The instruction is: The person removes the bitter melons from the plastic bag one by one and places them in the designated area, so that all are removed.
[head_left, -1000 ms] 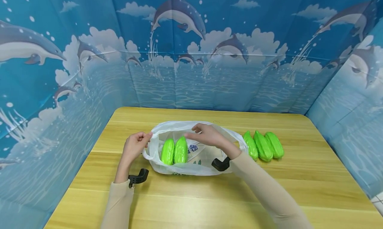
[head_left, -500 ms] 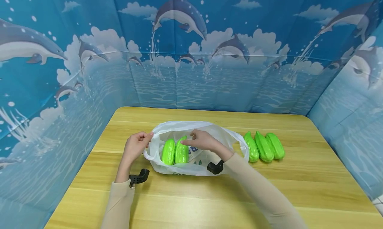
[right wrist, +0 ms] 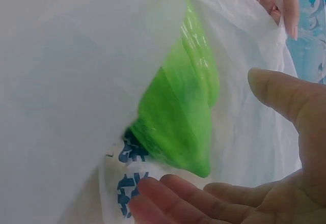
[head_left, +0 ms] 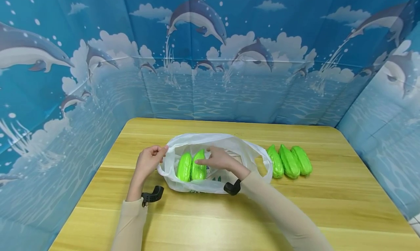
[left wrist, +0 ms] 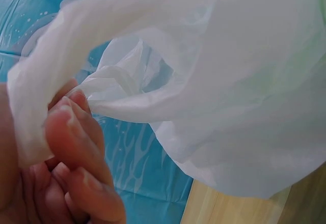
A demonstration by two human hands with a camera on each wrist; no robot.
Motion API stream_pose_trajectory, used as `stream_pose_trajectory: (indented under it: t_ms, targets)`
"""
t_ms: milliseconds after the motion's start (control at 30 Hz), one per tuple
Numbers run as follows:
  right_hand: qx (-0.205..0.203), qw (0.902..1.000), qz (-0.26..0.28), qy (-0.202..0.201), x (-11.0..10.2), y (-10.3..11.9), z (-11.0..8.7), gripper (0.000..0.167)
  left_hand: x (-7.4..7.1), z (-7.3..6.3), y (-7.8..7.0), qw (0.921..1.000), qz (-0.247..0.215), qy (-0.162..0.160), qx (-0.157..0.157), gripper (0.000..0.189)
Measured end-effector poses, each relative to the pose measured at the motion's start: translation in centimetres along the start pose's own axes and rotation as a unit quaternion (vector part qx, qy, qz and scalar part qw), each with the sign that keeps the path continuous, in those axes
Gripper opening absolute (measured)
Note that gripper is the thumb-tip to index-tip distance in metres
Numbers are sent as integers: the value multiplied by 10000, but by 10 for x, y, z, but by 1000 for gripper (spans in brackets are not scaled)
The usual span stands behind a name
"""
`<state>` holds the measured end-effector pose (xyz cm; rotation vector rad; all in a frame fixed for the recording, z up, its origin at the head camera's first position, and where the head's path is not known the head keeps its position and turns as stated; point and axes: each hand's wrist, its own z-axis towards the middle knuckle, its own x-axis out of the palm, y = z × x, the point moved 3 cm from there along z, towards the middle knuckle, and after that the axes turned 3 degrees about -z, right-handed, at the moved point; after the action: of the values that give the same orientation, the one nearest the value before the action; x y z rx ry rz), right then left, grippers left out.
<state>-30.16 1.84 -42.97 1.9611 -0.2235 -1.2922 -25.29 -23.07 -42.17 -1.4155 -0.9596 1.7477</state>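
Note:
A white plastic bag (head_left: 220, 187) lies on the table with its mouth open upward. My left hand (head_left: 151, 160) pinches the bag's left handle; in the left wrist view, the white film passes between the thumb and curled fingers (left wrist: 76, 137). Two glossy green ribbed gourds, a left one (head_left: 184, 167) and a right one (head_left: 198, 169), lie side by side in the bag. My right hand (head_left: 221, 159) is inside the bag's mouth, beside the right gourd. In the right wrist view its thumb and fingers are spread, apart from the green gourd (right wrist: 178, 117).
Several more green gourds (head_left: 289, 161) lie in a row on the wooden table (head_left: 197, 222), just right of the bag. A blue dolphin-print curtain (head_left: 210, 90) encloses the back and sides. Each wrist carries a black camera mount (head_left: 232, 188).
My right hand has moved left and slightly down inside the bag, toward the right gourd. The left hand keeps its hold on the handle, and the gourds stay in place.

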Motion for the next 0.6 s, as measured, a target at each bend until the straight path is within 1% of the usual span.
stream_pose_trajectory:
  t_ms: [200,367,600]
  targets:
    - [-151,9998,84,-110,7,-2,3,69,0,0,1,10000,-13,-2,-51,45]
    - [-33,9998,-84,-175,12,-5,6,73,0,0,1,9999,-47,-9,-100,45]
    - [211,9996,-72,-181,19,-7,9,80,0,0,1,9999,-30,-34,-105,45]
